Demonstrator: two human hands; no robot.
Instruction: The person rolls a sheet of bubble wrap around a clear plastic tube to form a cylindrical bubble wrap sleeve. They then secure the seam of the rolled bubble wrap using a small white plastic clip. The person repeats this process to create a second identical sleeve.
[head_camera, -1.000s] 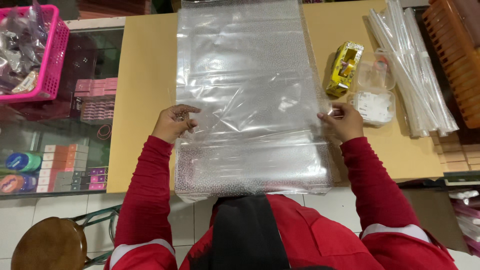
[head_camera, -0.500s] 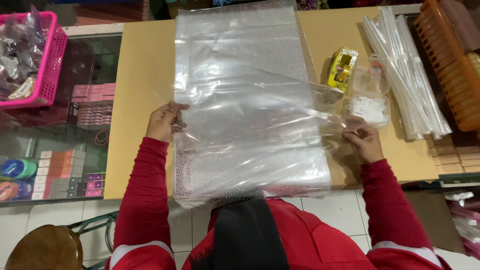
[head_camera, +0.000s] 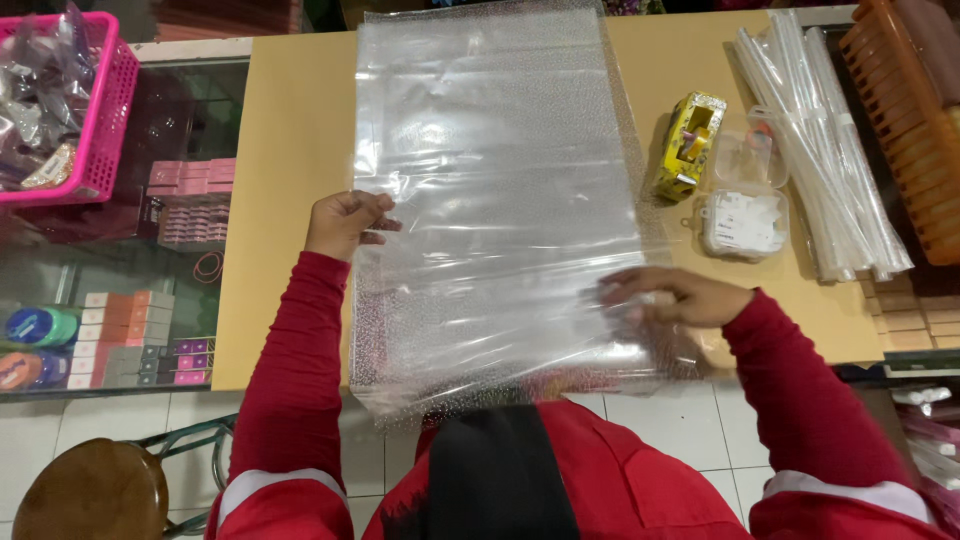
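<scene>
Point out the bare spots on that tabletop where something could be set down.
Free: the tan strip of the table left of the clear plastic sheets, above the left hand. Crowded: right side, with yellow box, clear plastic case, bundle of clear sleeves and right hand.

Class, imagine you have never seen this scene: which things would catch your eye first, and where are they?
A big clear plastic sheet covers the middle of the tan table, the left hand pinching its left edge and the right hand on its lower right part. A pink basket sits far left, and a yellow box lies right of the sheet.
</scene>
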